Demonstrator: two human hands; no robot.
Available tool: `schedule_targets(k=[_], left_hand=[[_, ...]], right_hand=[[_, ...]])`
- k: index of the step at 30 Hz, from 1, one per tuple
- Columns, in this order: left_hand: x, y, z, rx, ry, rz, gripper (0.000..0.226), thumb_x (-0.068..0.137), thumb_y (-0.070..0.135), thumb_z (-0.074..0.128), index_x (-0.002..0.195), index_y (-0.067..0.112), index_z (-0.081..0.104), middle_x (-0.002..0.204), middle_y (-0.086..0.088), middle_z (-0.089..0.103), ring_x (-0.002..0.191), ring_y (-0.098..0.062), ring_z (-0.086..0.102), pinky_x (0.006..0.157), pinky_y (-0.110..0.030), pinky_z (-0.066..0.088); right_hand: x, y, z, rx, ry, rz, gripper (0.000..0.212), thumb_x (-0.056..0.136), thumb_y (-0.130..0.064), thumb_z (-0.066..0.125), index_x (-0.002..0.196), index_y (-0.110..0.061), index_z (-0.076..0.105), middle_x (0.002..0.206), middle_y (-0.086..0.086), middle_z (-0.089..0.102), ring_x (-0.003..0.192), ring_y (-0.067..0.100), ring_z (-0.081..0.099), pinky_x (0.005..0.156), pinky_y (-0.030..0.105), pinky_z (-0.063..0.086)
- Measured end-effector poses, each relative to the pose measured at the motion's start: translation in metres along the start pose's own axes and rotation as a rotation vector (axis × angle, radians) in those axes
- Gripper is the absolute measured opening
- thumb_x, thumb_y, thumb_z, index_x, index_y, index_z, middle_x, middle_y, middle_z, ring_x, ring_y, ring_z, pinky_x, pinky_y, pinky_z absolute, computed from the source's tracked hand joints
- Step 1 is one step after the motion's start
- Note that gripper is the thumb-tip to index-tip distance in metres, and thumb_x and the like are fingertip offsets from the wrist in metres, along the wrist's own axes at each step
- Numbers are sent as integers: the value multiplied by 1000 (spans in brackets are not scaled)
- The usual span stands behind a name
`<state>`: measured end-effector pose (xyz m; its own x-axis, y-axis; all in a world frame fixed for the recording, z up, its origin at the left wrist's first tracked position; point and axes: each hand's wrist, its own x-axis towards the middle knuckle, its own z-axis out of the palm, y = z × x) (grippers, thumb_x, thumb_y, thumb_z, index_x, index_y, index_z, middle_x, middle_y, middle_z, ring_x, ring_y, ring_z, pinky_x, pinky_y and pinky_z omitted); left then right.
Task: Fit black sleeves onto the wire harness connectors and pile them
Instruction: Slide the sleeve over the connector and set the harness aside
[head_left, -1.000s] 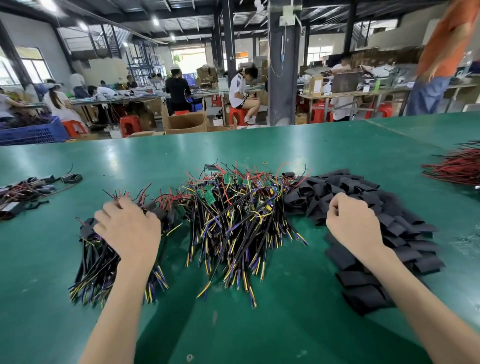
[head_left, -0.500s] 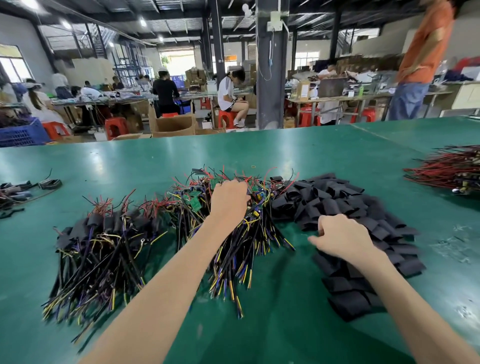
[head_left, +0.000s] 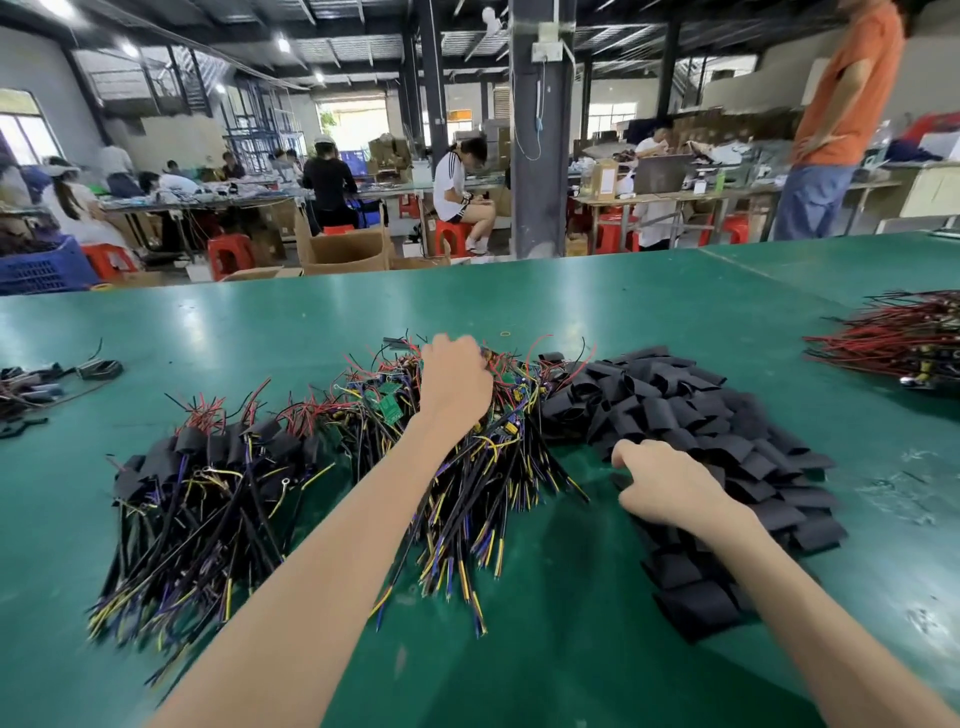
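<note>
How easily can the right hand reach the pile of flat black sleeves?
Likely yes, easily: the right hand lies on the near edge of the pile of flat black sleeves; nothing covers them.

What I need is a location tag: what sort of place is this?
Probably a wire-harness assembly workshop: piles of wire harnesses and black sleeves on a long green workbench, with other workers seated behind.

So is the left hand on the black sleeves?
No, the left hand is on the middle wire pile; the right hand is at the sleeves.
</note>
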<state>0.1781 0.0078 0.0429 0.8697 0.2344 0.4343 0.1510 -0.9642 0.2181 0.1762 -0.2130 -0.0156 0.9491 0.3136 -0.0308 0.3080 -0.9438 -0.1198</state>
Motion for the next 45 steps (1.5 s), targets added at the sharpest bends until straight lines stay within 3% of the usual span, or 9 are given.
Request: schedule_targets(k=[4, 12, 17, 22, 28, 31, 33, 38, 45], left_hand=[[-1, -12, -37, -351, 116, -77, 20, 94, 2, 40, 103, -2, 57, 100, -12, 55, 95, -27, 50, 82, -32, 39], [-49, -73, -44, -364, -282, -458, 9, 90, 0, 40, 91, -5, 48, 75, -19, 66, 79, -28, 70, 72, -35, 52], [-78, -88, -11, -19, -136, -561, 41, 93, 36, 54, 104, -3, 49, 116, -26, 48, 103, -41, 54, 86, -42, 44], [-83, -93, 2, -95, 38, -202, 44, 95, 10, 50, 137, 10, 41, 120, -18, 52, 105, -36, 52, 86, -44, 44], [-94, -96, -4, -129, 268, -119, 37, 83, -15, 50, 117, 0, 56, 112, -19, 53, 100, -37, 49, 85, -39, 40], [-99, -95, -10, -201, 253, -46, 60, 68, -25, 47, 120, 5, 53, 112, -14, 50, 103, -30, 46, 86, -33, 37], [-102, -90, -10, -201, 158, 13, 71, 66, -24, 45, 126, 13, 53, 110, -11, 45, 105, -26, 41, 84, -32, 38], [-107, -78, -10, -247, 143, 129, 14, 90, 19, 62, 102, 16, 69, 104, -8, 45, 102, -21, 40, 81, -24, 39], [-108, -67, -11, -466, 110, 152, 8, 86, 11, 66, 88, 17, 72, 98, 2, 44, 100, -17, 40, 84, -2, 25]], right_hand=[[1, 1, 1, 38, -25, -29, 35, 84, -23, 55, 118, -22, 47, 118, 5, 47, 105, 29, 53, 79, 32, 41], [-1, -2, -1, 151, -78, -62, 33, 83, -35, 63, 111, -26, 48, 104, 3, 42, 90, 25, 53, 76, 30, 41], [-1, -3, 0, 196, 2, -127, 28, 83, -14, 60, 101, -26, 43, 95, 5, 46, 83, 26, 51, 66, 30, 34], [-1, -8, 5, 268, 86, -193, 28, 83, -17, 62, 102, -24, 43, 94, 4, 45, 87, 26, 49, 74, 32, 39], [2, -12, 10, 368, 227, -270, 29, 83, -20, 65, 103, -25, 45, 90, -1, 45, 84, 22, 46, 68, 30, 30], [3, -15, 11, 408, 293, -306, 40, 79, -16, 70, 113, -23, 49, 95, -2, 49, 89, 23, 50, 79, 34, 40], [3, -18, 12, 438, 335, -320, 44, 79, -15, 72, 117, -19, 51, 101, -2, 50, 94, 21, 51, 83, 33, 41], [5, -23, 16, 453, 364, -332, 39, 81, -17, 71, 116, -11, 55, 110, 3, 55, 102, 22, 54, 90, 35, 41], [4, -25, 17, 505, 402, -391, 35, 78, -12, 73, 110, -14, 59, 106, -3, 56, 99, 18, 56, 86, 32, 42]])
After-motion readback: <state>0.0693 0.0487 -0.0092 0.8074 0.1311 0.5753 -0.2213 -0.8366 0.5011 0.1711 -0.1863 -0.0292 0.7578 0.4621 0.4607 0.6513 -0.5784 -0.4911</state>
